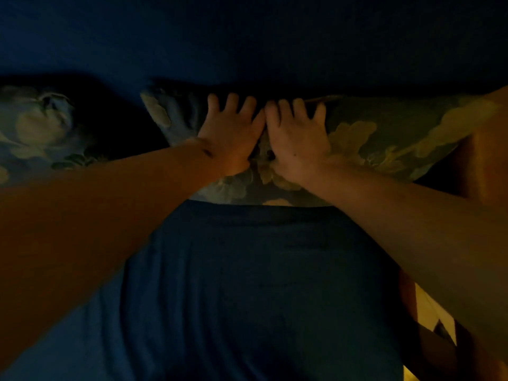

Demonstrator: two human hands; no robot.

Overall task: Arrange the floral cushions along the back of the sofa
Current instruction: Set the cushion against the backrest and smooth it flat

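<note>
The scene is dim. A floral cushion (371,138), blue-grey with pale flowers, leans against the dark blue sofa back (247,45). My left hand (231,130) and my right hand (297,136) lie flat on its front side by side, fingers spread and curled over its top edge, thumbs nearly touching. A second floral cushion (33,127) lies at the far left against the same back, with a dark gap between the two cushions. The dark blue seat (247,284) fills the foreground beneath my forearms.
A wooden armrest or panel (483,149) rises at the right, touching the cushion's right end. Below it a bright yellowish patch of floor or wall (428,309) shows at the sofa's lower right edge.
</note>
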